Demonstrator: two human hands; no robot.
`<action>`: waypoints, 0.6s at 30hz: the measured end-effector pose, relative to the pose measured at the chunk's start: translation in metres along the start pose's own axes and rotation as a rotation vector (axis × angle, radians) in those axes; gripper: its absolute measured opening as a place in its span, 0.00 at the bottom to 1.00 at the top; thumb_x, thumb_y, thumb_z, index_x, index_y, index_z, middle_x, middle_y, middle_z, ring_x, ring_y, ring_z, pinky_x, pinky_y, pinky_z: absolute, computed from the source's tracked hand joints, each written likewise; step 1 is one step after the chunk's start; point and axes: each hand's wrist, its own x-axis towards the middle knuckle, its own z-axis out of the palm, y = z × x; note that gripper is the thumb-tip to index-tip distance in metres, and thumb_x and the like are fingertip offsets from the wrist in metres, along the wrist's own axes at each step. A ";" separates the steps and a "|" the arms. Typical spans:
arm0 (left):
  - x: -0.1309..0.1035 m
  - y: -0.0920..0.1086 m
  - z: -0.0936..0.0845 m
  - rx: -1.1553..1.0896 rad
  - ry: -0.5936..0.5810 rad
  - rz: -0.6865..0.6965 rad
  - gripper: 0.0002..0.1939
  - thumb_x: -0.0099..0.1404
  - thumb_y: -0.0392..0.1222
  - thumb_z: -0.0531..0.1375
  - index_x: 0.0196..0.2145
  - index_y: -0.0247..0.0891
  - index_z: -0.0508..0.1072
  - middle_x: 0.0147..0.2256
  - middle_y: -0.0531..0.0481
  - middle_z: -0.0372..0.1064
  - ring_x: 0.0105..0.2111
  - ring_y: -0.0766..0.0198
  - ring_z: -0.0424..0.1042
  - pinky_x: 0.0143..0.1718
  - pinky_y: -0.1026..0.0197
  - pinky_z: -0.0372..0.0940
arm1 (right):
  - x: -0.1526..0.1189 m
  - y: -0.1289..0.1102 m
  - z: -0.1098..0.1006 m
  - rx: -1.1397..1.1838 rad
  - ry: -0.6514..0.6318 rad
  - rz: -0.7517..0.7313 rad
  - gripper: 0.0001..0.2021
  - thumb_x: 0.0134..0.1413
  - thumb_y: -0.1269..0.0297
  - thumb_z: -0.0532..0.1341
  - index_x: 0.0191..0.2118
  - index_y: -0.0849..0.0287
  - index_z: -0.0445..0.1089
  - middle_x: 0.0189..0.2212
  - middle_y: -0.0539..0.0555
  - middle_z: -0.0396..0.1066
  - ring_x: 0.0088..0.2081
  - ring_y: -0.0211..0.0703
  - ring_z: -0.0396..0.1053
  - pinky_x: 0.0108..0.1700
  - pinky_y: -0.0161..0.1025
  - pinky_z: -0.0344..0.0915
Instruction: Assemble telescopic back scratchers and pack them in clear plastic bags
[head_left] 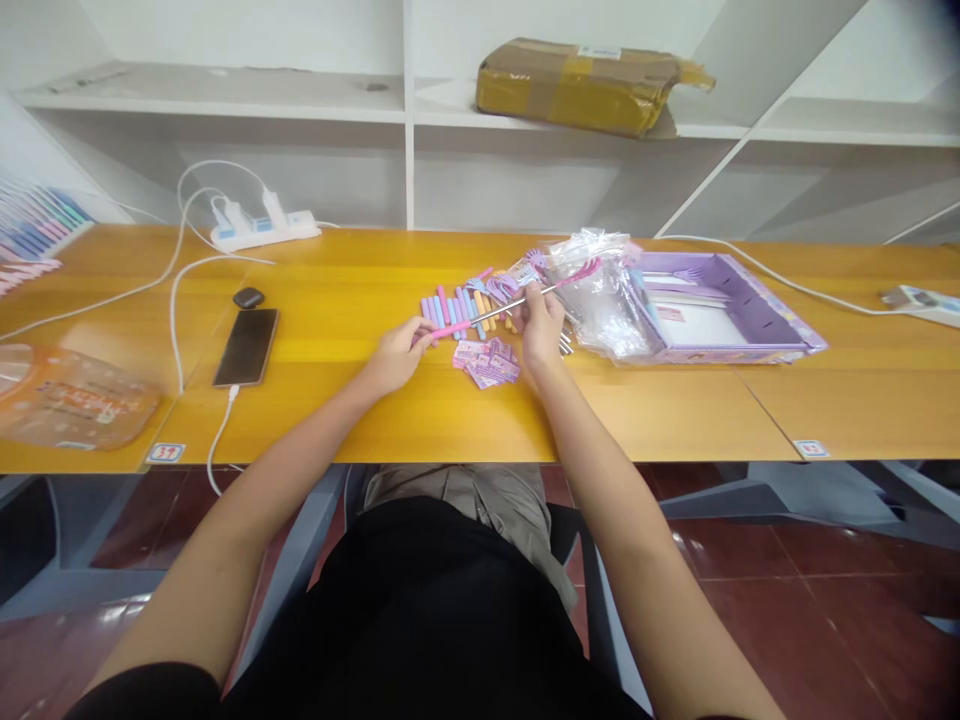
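Far left of left grip (401,355), back of table (360,290): slim coloured sticks (46,225). Nearer the edge, same side: orange-printed clear plastic bag (94,398), lying flat. Then, between bag and left grip, smartphone (246,347) with white cable (222,432) plugged into its near end; small black case (248,298) just beyond it. Behind, further from person than left grip: white power strip (264,231), plugs in.

Left grip: closed on pink handle of back scratcher (498,311). Scratcher spans between the two grips, above the table, tilted; pink claw end is past right grip (541,325), to its right.

Just beyond left grip, partly behind scratcher: row of coloured handles (442,305). Between grips, nearer the edge: fanned pile of pink-purple cards (491,362). Left of right grip and slightly beyond: loose claw heads (501,288).

Right grip: fingers closed around the metal rod part.

Just right of right grip: short metal rods (565,343), then clear plastic bags (604,305) overlapping purple box tray (757,300). Far right: second power strip (926,303).
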 end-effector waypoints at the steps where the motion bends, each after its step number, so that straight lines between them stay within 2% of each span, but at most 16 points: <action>1: 0.001 0.000 0.000 -0.022 0.003 -0.013 0.12 0.78 0.38 0.59 0.54 0.41 0.79 0.45 0.47 0.85 0.41 0.61 0.78 0.49 0.56 0.72 | 0.000 0.000 0.001 0.004 0.002 0.001 0.31 0.64 0.25 0.67 0.33 0.52 0.71 0.19 0.43 0.58 0.20 0.36 0.58 0.22 0.36 0.51; 5: 0.002 0.002 -0.002 -0.116 -0.020 -0.078 0.16 0.77 0.40 0.60 0.55 0.39 0.83 0.45 0.45 0.86 0.33 0.64 0.74 0.39 0.60 0.70 | -0.001 -0.001 0.002 -0.002 0.003 0.011 0.32 0.64 0.24 0.66 0.33 0.51 0.70 0.19 0.43 0.58 0.20 0.35 0.54 0.21 0.37 0.51; 10: 0.001 0.004 -0.006 -0.130 -0.038 -0.098 0.17 0.75 0.41 0.61 0.54 0.38 0.86 0.42 0.45 0.86 0.29 0.66 0.71 0.35 0.61 0.68 | -0.002 -0.003 0.002 0.014 -0.050 -0.008 0.32 0.64 0.24 0.65 0.32 0.51 0.71 0.19 0.43 0.58 0.20 0.36 0.53 0.21 0.37 0.50; 15: 0.000 0.001 -0.005 -0.100 -0.026 -0.105 0.15 0.75 0.46 0.63 0.46 0.39 0.89 0.29 0.50 0.77 0.27 0.65 0.69 0.33 0.60 0.67 | -0.003 -0.006 0.002 0.041 -0.094 0.013 0.33 0.63 0.23 0.66 0.31 0.52 0.71 0.20 0.44 0.60 0.20 0.34 0.54 0.22 0.36 0.53; 18: -0.002 0.000 -0.004 -0.097 -0.020 -0.101 0.14 0.76 0.46 0.63 0.44 0.39 0.89 0.26 0.52 0.73 0.26 0.65 0.70 0.33 0.60 0.66 | -0.005 -0.008 0.001 0.061 -0.132 0.000 0.33 0.63 0.24 0.67 0.31 0.52 0.72 0.21 0.45 0.62 0.21 0.34 0.54 0.22 0.36 0.55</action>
